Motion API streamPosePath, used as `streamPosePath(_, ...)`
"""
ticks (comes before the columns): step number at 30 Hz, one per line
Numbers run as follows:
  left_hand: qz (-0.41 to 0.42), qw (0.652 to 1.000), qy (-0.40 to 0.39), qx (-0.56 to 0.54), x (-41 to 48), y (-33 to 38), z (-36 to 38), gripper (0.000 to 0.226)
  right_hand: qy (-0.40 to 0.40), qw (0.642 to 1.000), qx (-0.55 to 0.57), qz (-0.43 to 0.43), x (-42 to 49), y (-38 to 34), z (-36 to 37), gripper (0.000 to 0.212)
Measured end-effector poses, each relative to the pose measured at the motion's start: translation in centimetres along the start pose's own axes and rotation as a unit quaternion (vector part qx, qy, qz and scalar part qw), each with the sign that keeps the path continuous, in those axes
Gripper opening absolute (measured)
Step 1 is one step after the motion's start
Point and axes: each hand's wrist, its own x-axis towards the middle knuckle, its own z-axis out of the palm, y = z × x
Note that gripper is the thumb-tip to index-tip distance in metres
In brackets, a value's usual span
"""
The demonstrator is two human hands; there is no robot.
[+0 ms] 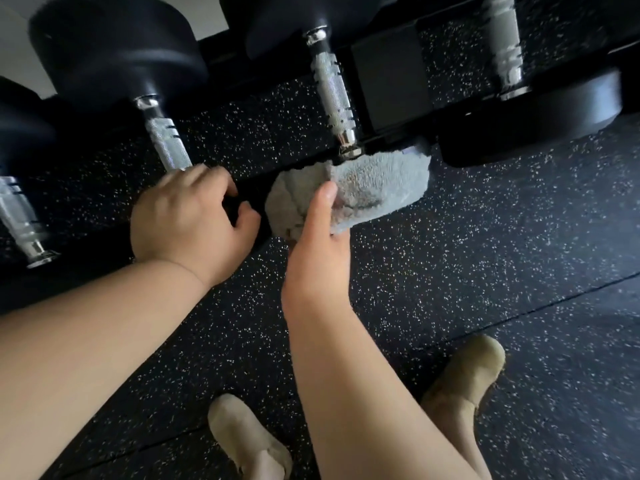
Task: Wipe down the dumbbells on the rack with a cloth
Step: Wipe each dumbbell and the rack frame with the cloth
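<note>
Several black dumbbells with knurled chrome handles lie across a black rack (298, 164). My right hand (318, 244) holds a grey terry cloth (367, 192) pressed over the near head of the middle dumbbell (334, 95), which the cloth mostly hides. My left hand (187, 220) curls over the near end of the neighbouring dumbbell (162, 136) to the left, fingers wrapped around the near head, which is hidden under the hand.
Another dumbbell (540, 109) lies on the rack to the right, and one more (20, 216) at the far left edge. Below is black speckled rubber flooring (485, 258). My two feet in tan shoes (464, 372) stand close to the rack.
</note>
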Motion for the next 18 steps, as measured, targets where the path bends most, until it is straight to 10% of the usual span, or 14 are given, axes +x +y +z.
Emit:
streamPosePath(9, -0.021, 1.000, 0.003, -0.023, -0.1, 0.2, -0.4, 0.028, 0.032, 0.991, -0.131, -0.019, -1.5, -4.4, -4.6, 0.062)
streamPosePath(18, -0.027, 0.998, 0.006, -0.051, -0.3, 0.0, -0.3, 0.030, 0.118, 0.878, -0.439, -0.150, 2.6, -8.1, -4.6, 0.099)
